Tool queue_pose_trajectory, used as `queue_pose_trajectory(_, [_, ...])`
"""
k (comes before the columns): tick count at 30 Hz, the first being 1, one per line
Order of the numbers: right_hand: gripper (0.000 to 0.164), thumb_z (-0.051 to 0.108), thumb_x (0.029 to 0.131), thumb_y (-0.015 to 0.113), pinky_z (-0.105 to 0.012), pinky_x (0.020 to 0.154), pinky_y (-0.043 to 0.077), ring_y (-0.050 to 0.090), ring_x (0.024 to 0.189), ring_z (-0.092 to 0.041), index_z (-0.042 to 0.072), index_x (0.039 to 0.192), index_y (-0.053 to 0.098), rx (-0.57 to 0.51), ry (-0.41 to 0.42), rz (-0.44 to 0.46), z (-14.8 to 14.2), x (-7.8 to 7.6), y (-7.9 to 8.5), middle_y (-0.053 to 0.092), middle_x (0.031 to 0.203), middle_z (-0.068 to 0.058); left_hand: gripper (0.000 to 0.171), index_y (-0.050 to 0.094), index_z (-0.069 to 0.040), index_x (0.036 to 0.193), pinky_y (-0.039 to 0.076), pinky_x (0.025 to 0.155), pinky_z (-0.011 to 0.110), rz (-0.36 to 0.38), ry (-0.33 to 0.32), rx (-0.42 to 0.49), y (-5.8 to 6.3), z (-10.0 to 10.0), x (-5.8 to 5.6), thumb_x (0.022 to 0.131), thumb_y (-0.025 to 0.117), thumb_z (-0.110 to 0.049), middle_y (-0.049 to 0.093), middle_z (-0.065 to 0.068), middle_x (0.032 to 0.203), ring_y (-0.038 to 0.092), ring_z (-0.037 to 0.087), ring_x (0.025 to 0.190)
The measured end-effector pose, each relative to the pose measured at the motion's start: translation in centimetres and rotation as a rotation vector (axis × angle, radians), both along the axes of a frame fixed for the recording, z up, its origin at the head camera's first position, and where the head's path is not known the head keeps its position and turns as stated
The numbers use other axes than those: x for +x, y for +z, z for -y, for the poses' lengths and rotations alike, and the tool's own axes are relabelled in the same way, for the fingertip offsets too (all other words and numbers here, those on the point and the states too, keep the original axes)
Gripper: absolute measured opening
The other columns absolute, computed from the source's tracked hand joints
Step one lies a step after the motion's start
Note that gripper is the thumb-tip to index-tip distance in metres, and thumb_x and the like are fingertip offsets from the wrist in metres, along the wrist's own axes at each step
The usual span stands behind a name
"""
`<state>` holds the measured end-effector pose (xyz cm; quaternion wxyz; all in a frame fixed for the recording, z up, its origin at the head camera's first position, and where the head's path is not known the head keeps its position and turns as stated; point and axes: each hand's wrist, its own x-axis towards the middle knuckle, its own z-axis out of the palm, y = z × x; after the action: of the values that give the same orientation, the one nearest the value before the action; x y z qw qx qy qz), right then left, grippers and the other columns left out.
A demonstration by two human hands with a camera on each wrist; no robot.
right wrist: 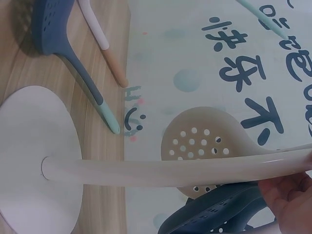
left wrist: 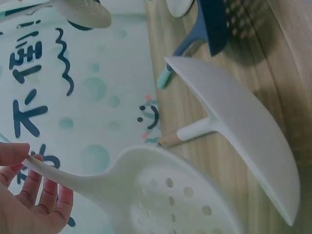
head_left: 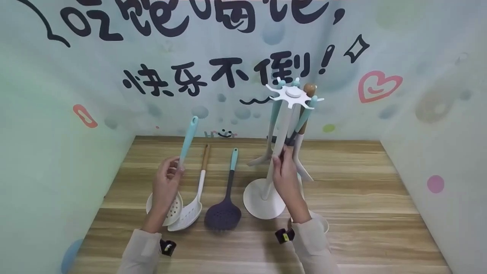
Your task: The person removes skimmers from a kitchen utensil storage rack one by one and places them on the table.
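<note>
Because the utensils on the white stand (head_left: 264, 209) hung mostly along its far and right sides, a sideways tip looked the likeliest trouble. The right hand (head_left: 288, 179) gripped the stand's pole (right wrist: 117, 173) partway up, while the round base stood on the table (head_left: 354, 182); if that hold slackened or tugged sideways, the uneven load could topple everything.

A knock was the next risk. The left hand (head_left: 167, 186) pinched the shaft of a white slotted spoon (left wrist: 170, 195) between thumb and fingers, raised above the table, its blue handle (head_left: 188, 140) pointing up and its bowl beside the wood-handled spoon (head_left: 185, 219). Swung across carelessly, that bowl could clip its neighbour or the dark skimmer (head_left: 222, 217) and send either sliding. A pinch on so slim a shaft might also let the spoon twist, since its wide bowl would drag at it.

Up top, the hooks (head_left: 293, 92) stood close together, and some carried utensils; anything pushed among them could snag a hanging teal handle (head_left: 306, 116) or shake it loose. A pale rim (head_left: 324, 222) beside the right sleeve (head_left: 312, 243) was too covered to identify, so the forearm might catch it unnoticed.
</note>
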<state>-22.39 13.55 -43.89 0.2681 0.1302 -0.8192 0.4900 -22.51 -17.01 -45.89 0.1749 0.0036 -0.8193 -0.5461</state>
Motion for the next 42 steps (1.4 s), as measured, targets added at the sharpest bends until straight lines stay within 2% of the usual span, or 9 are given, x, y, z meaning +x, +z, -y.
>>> queue_pose_trajectory(4, [0.043, 0.027, 0.099, 0.039, -0.039, 0.077, 0.046, 0.052, 0.087, -0.023, -0.006, 0.126, 0.037, 0.006, -0.012, -0.015, 0.0, 0.0, -0.1, 0.053, 0.100, -0.017, 0.030, 0.056, -0.008, 0.121, 0.042, 0.074, 0.013, 0.047, 0.043, 0.031, -0.7, 1.2, -0.5, 0.093, 0.057, -0.016, 0.058, 0.010, 0.104, 0.052, 0.010, 0.087])
queue_pose_trajectory(12, [0.045, 0.027, 0.098, 0.039, -0.041, 0.082, 0.046, 0.053, 0.092, -0.026, -0.007, 0.127, 0.036, -0.003, -0.007, -0.001, 0.0, 0.1, 0.0, 0.054, 0.104, -0.020, 0.031, 0.053, -0.009, 0.125, 0.042, 0.071, 0.012, 0.138, 0.118, 0.079, -2.3, 3.2, -1.2, 0.094, 0.054, -0.016, 0.057, 0.011, 0.109, 0.051, 0.003, 0.086])
queue_pose_trajectory(18, [0.043, 0.023, 0.099, 0.039, -0.041, 0.083, 0.045, 0.052, 0.094, -0.025, -0.007, 0.129, 0.034, -0.019, 0.023, 0.019, 0.0, 0.1, 0.1, 0.054, 0.108, -0.023, 0.029, 0.055, -0.006, 0.120, 0.043, 0.068, 0.013, 0.127, 0.161, 0.076, -3.6, 4.2, -2.1, 0.093, 0.057, -0.014, 0.059, 0.013, 0.103, 0.053, 0.001, 0.079])
queue_pose_trajectory(23, [0.041, 0.022, 0.099, 0.039, -0.040, 0.082, 0.045, 0.052, 0.092, -0.024, -0.007, 0.128, 0.034, -0.026, 0.022, 0.025, 0.0, 0.0, 0.1, 0.054, 0.107, -0.022, 0.029, 0.056, -0.007, 0.120, 0.043, 0.066, 0.013, 0.131, 0.193, 0.073, -4.1, 4.8, -2.6, 0.092, 0.057, -0.015, 0.059, 0.012, 0.101, 0.052, -0.003, 0.076])
queue_pose_trajectory(30, [0.045, 0.029, 0.098, 0.039, -0.040, 0.081, 0.045, 0.052, 0.091, -0.024, -0.007, 0.126, 0.037, -0.023, 0.006, 0.001, 0.0, -0.1, 0.1, 0.053, 0.103, -0.019, 0.030, 0.053, -0.008, 0.123, 0.043, 0.066, 0.013, 0.173, 0.198, 0.080, -4.3, 5.1, -2.7, 0.094, 0.054, -0.014, 0.058, 0.013, 0.105, 0.054, 0.011, 0.087])
queue_pose_trajectory(35, [0.042, 0.024, 0.098, 0.040, -0.042, 0.084, 0.045, 0.053, 0.095, -0.026, -0.007, 0.127, 0.036, -0.011, -0.005, 0.003, 0.0, -0.2, 0.0, 0.054, 0.108, -0.021, 0.031, 0.051, -0.008, 0.125, 0.042, 0.067, 0.012, 0.210, 0.183, 0.070, -4.5, 5.2, -2.6, 0.095, 0.052, -0.014, 0.058, 0.014, 0.111, 0.053, 0.015, 0.093])
queue_pose_trajectory(42, [0.039, 0.020, 0.099, 0.041, -0.042, 0.081, 0.045, 0.052, 0.092, -0.026, -0.007, 0.127, 0.036, -0.013, -0.004, 0.008, 0.1, 0.0, 0.2, 0.053, 0.104, -0.020, 0.035, 0.046, -0.007, 0.130, 0.041, 0.066, 0.014, 0.252, 0.147, 0.030, -4.7, 5.2, -2.8, 0.095, 0.049, -0.008, 0.056, 0.018, 0.112, 0.055, 0.024, 0.096])
